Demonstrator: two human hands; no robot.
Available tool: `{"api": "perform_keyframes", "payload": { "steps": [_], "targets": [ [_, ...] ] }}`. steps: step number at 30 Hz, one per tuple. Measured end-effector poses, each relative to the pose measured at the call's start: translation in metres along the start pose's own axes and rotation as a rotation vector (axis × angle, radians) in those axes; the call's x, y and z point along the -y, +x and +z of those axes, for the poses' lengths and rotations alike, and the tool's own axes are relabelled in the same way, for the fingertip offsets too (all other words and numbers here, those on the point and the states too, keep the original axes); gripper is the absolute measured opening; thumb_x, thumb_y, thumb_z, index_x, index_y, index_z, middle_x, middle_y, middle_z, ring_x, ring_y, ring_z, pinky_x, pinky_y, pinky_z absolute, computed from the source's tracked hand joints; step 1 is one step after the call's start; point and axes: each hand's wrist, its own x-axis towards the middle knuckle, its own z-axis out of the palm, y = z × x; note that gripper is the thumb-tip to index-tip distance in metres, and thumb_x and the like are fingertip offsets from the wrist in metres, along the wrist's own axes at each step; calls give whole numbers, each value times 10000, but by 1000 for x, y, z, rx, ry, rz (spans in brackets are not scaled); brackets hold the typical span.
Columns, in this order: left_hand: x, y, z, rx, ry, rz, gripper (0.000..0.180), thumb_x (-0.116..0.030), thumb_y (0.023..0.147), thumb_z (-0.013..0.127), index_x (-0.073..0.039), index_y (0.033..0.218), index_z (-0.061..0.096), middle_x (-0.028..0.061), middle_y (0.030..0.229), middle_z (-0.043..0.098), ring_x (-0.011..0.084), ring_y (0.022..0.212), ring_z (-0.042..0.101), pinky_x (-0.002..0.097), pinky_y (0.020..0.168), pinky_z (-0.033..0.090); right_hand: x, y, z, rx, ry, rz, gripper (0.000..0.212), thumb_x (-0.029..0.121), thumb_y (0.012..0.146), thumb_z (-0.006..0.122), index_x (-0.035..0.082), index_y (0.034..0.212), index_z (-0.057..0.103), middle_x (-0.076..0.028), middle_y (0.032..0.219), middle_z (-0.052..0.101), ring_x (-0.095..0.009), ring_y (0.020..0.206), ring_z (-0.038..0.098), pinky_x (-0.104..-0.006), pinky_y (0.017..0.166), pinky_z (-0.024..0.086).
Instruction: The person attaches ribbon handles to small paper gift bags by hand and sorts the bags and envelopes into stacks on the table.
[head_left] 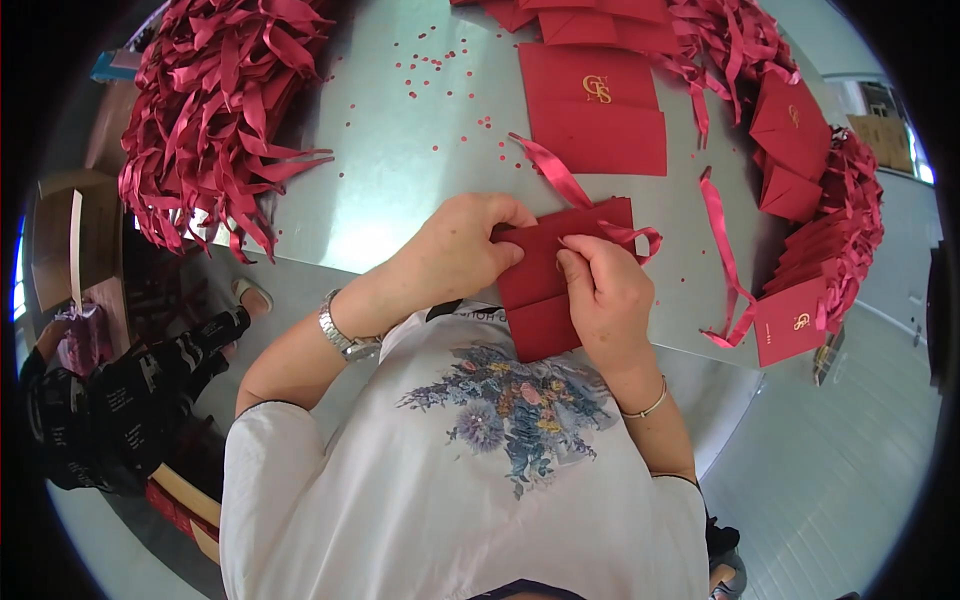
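A small red paper gift bag (540, 325) lies flat at the table's near edge, partly over my front. My left hand (470, 245) grips its upper left edge, with the fingertips hidden behind the paper. My right hand (610, 295) is closed in a pinch at the bag's right side, thumb against forefinger. A dark pink ribbon (555, 172) stretches up from the bag's top, and a ribbon loop (640, 238) sticks out by my right knuckles. Whether the right fingers hold ribbon or paper is hard to see.
Red bags (592, 110) with gold print lie just beyond my hands. A large heap of ribboned bags (215, 120) covers the table's left, and rows of bags (810, 250) line its right. Red paper dots dot the metal tabletop (390, 190). Another person (120, 410) is at the left.
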Motion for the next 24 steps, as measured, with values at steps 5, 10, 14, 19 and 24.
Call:
{"api": "perform_keyframes", "payload": {
  "steps": [5,10,14,19,24],
  "targets": [
    [-1,4,-5,44,15,10,172,37,833,653,34,1004,640,59,901,666,113,820,612,262,754,520,1,-3,1,17,27,-80,115,45,793,710,39,885,641,-92,804,667,-275,708,634,-378,613,487],
    [3,6,-8,75,-161,-95,143,48,834,649,32,977,645,38,886,655,97,814,597,250,755,517,2,3,11,-35,2,-107,122,72,780,727,59,866,641,-67,748,659,-249,645,622,-366,578,470],
    [2,5,-8,30,-211,-88,147,14,820,661,34,966,666,69,872,675,121,805,614,267,748,515,3,7,16,-65,33,-109,124,76,777,731,61,857,637,-67,724,651,-251,632,624,-364,584,486],
    [5,5,-8,52,-239,-117,151,43,845,642,29,995,653,36,906,659,100,831,601,248,775,515,6,13,17,-14,16,-115,104,63,782,713,53,838,625,-78,741,648,-256,647,631,-364,585,501],
    [2,5,-9,28,-222,-91,162,50,854,625,23,1011,651,46,912,667,101,840,610,248,794,510,14,20,18,8,-140,-168,117,51,772,662,61,744,549,-78,678,582,-255,602,588,-360,561,487]
  ]
}}
